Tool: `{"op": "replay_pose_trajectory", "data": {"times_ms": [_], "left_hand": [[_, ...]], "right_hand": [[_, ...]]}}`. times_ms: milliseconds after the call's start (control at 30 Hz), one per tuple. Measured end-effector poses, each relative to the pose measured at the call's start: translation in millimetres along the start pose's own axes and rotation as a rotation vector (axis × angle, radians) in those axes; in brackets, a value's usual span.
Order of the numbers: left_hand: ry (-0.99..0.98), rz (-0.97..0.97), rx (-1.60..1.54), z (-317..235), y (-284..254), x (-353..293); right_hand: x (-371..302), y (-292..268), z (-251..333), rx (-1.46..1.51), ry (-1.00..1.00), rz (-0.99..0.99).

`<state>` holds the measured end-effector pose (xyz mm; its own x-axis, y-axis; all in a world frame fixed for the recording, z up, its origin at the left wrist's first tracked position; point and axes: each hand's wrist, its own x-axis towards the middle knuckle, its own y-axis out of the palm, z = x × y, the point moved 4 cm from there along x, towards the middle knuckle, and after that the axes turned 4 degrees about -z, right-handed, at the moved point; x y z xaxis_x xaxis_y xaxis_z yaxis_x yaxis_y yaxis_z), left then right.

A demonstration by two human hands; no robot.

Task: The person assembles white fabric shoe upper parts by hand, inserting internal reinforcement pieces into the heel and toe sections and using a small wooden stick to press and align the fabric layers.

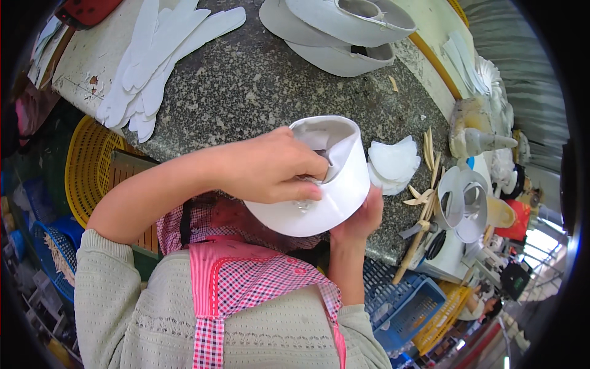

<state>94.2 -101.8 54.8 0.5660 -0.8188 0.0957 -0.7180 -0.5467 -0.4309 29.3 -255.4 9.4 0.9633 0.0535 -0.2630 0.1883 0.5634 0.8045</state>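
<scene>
A white visor-like cap piece, with an open ring-shaped band and a curved brim, is held near the front edge of the table. My left hand reaches over from the left, its curled fingers inside the ring and its thumb outside against the brim side. A small dark patch shows inside the ring by the fingertips; I cannot make out what it is. From below on the right, my right hand grips the outer wall, its fingers partly hidden by the piece. Next to it lie stacked white rounded pieces.
White long strips lie at the far left of the speckled table. Stacked pale visors sit at the back. Wooden sticks, a nozzle-tipped bottle and more white visors are right; yellow and blue baskets stand below.
</scene>
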Motion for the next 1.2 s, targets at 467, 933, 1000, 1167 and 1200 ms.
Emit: {"op": "replay_pose_trajectory", "data": {"times_ms": [467,933,1000,1167,1200], "left_hand": [[-0.218,-0.219,-0.209,-1.1,-10.0,-8.8],[0.013,-0.852,0.079,-2.8,3.4,-14.1],[0.231,-0.710,0.274,-19.2,16.1,-18.6],[0.128,-0.630,0.224,-11.0,25.5,-15.1],[0.127,-0.629,0.223,-11.2,25.3,-14.5]], "right_hand": [[0.3,19.3,6.8,-0.484,-0.406,0.011],[-0.4,11.4,9.9,-0.403,-0.351,-0.171],[-3.3,11.7,8.2,-0.441,-0.356,-0.171],[-2.6,15.1,9.0,-0.465,-0.415,-0.244],[-2.8,16.2,9.5,-0.475,-0.464,-0.261]]}}
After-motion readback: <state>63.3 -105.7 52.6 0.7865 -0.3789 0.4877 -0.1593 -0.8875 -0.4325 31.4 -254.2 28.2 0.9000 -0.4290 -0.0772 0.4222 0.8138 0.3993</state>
